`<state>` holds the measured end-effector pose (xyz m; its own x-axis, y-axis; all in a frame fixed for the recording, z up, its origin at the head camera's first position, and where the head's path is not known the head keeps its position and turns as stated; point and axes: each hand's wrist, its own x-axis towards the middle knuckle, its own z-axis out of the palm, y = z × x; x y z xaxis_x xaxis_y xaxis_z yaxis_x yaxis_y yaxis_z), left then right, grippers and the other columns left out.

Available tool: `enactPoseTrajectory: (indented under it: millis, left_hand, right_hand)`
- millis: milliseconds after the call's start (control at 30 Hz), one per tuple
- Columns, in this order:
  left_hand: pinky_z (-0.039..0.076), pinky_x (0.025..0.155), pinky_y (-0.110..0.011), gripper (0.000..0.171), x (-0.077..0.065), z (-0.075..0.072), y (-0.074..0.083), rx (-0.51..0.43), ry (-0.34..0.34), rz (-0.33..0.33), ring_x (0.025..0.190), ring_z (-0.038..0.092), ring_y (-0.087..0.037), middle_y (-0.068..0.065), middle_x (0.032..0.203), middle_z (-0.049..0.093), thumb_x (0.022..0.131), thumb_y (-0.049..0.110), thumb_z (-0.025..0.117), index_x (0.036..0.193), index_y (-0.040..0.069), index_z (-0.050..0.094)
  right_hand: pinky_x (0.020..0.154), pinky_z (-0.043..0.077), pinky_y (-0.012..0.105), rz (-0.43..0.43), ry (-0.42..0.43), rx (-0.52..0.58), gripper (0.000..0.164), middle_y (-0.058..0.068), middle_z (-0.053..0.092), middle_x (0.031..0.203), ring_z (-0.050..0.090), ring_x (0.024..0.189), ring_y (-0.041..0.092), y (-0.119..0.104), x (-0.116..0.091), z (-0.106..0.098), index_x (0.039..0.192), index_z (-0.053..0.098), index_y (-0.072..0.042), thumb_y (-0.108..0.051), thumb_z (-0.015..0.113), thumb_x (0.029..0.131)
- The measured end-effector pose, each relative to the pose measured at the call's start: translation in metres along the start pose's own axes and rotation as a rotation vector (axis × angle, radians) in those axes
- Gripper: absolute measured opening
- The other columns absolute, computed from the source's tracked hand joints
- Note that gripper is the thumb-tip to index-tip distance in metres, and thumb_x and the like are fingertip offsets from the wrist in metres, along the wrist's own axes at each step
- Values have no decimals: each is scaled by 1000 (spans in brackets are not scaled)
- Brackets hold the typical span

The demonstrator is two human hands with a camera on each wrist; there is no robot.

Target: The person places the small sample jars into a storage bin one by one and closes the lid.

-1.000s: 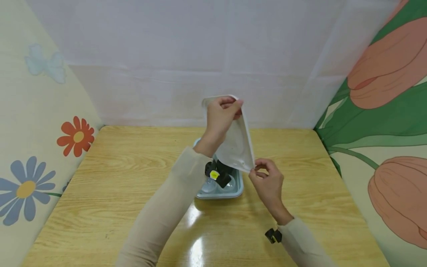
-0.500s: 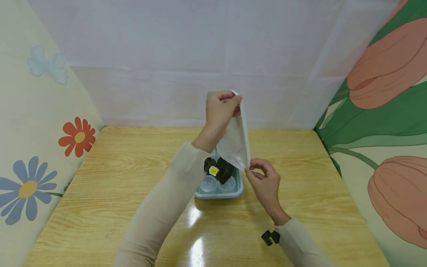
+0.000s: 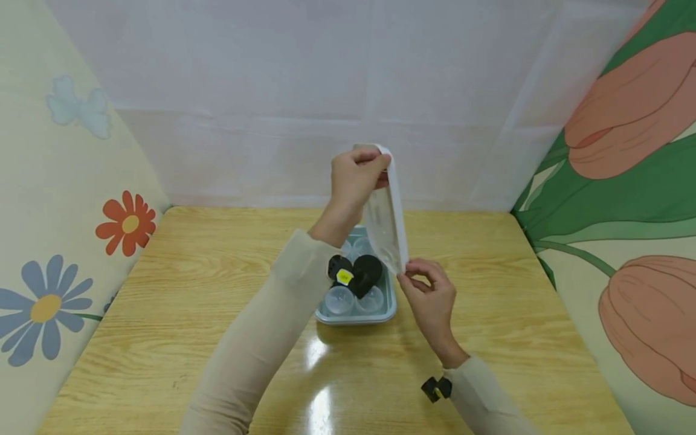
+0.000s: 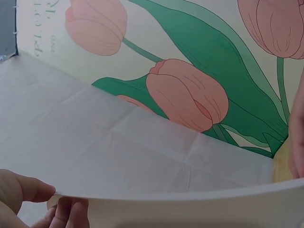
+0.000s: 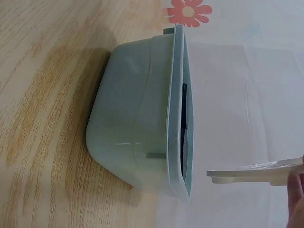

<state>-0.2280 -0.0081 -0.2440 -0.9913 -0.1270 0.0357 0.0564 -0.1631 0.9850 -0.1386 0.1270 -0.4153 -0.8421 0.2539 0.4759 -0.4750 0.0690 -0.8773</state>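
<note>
A whitish, partly see-through lid [image 3: 399,223] with a raised rim stands steeply tilted above the table. My left hand [image 3: 354,181] pinches its upper edge between thumb and fingers; the left wrist view shows that grip on the lid's rim [image 4: 180,204]. At the lower corner, my right hand [image 3: 433,296] pinches the lid between thumb and forefinger. Behind and below it sits a pale blue-green plastic box [image 3: 356,321], open at the top. Clear round cups [image 3: 339,301] lie inside, and dark pieces [image 5: 184,147] show within the opening in the right wrist view.
A black wrist camera [image 3: 341,270] with a yellow mark overlaps the box in the head view; another hangs at the right cuff. The wooden table [image 3: 217,290] meets a white cloth backdrop [image 3: 261,151], with flower-printed panels [image 3: 625,181] at both sides.
The lid has turned more edge-on, its upper end rising slightly and its lower corner shifting left with my right hand. More of the box and its cups shows.
</note>
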Motion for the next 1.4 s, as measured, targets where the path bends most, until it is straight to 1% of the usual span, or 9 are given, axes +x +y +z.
enactPoseTrajectory:
  millis: [200,367,500,667,800,900,1000,1200,1400]
  left_hand:
    - [58,64,-26,21,0,-5,2,31,-21,10,61,62,-10,-9,79,66,87,6,66,102,-8,68]
    - [57,64,-26,21,0,-7,4,40,-41,13,61,62,-11,-10,81,66,87,6,66,102,-8,68]
    - [57,62,-25,16,-1,-9,7,36,-39,23,60,61,-11,-6,76,64,87,5,66,97,-7,66]
    - [57,63,-25,16,-1,-12,10,48,-45,46,61,60,-11,-3,73,62,87,5,66,97,-8,66]
    - [57,65,-26,18,-1,-15,14,49,-54,54,61,61,-11,-3,73,62,87,5,65,99,-9,66]
    - [57,65,-26,18,-2,-17,18,33,-67,62,60,60,-11,-2,72,61,87,4,64,99,-9,66]
    - [57,66,-27,18,-3,-20,21,7,-85,62,60,61,-12,-3,73,62,88,4,63,100,-10,65]
    - [58,69,-29,18,-8,-26,25,-36,-140,49,64,62,-14,-6,78,63,88,4,63,100,-9,65]
    - [56,67,-25,12,-11,-32,27,-111,-190,37,66,62,-14,-6,79,64,90,3,60,95,-7,64]
  right_hand:
    - [68,55,17,9,2,2,18,1,61,93,62,80,4,-1,-3,4,88,65,16,17,72,71]
    - [68,55,16,27,-5,-9,18,2,61,92,62,79,4,0,-5,7,87,65,15,18,71,71]
    - [68,56,17,57,-12,19,19,9,61,92,62,78,5,3,-8,7,88,65,12,16,72,71]
    - [68,56,18,80,-45,103,22,13,62,91,62,78,6,7,-11,7,90,63,11,16,73,71]
    - [68,55,17,111,-69,218,26,6,64,88,62,78,7,13,-10,7,92,56,21,14,72,73]
    - [71,55,17,188,-73,239,29,-2,65,88,62,79,6,20,-7,5,97,52,25,11,69,78]
    - [73,55,19,305,-66,233,24,-3,65,88,63,79,6,26,-2,5,101,54,22,8,64,84]
    - [74,56,22,559,-45,280,13,-1,66,89,64,80,8,34,6,7,103,61,7,3,53,93]
    - [72,54,18,694,-113,304,22,-8,66,85,63,81,4,36,10,10,91,67,-15,-1,50,96]
